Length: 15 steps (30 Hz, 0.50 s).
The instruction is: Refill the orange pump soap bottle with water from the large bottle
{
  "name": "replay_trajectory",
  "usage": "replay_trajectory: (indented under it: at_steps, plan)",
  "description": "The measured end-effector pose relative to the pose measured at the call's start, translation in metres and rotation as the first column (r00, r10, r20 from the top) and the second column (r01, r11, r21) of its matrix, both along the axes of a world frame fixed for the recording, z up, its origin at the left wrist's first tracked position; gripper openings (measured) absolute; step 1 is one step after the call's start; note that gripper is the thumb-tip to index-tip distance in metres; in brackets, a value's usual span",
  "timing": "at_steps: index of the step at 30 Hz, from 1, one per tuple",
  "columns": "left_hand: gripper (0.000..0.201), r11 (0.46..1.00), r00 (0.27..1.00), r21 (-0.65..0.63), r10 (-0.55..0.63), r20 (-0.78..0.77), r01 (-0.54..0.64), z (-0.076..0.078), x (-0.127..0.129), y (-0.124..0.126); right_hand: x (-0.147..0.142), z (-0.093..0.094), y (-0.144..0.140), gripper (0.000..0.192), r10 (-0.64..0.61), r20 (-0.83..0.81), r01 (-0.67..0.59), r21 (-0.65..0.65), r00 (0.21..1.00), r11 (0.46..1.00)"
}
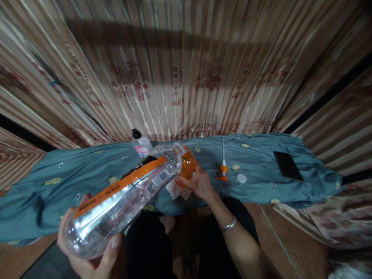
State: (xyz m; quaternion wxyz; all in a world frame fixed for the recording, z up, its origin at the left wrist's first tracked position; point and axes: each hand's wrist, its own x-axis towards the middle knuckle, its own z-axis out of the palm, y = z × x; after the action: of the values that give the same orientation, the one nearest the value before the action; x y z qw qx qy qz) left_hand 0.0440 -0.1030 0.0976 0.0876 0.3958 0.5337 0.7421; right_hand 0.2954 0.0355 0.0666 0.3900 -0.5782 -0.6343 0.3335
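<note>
My left hand (95,252) is wrapped round the base of a large clear plastic bottle (139,190) with an orange and silver label. The bottle is tilted, its neck up and to the right, with the mouth at the top of a small orange see-through bottle (187,166). Whether the two rims touch, I cannot tell. My right hand (200,182) grips the orange bottle from the right side. Beneath it lies a crumpled white tissue (177,190). An orange and white pump head (223,169) with a long tube rests to the right, near a round white cap (241,178).
A clear bottle with a black top (142,143) stands behind the large bottle. Far right on the teal patterned cloth (255,155) lies a black phone (288,166). A striped curtain (186,77) hangs along the back edge. My knees are under the front edge.
</note>
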Motion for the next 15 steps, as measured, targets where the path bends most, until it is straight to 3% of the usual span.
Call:
replay_trajectory:
  at_steps: [7, 15]
  plan:
    - [0.106, 0.999, 1.0, -0.035, -0.006, 0.03, 0.007, 0.0034, 0.0036, -0.0036, 0.0002, 0.0004, -0.0002, 0.071, -0.005, 0.013, 0.005, 0.002, 1.0, 1.0]
    - [0.099, 1.0, 1.0, -0.009, -0.012, 0.022, 0.012, 0.0094, 0.0091, -0.0023, 0.0004, 0.0024, -0.0009, 0.074, -0.002, -0.02, 0.003, 0.023, 1.0, 1.0]
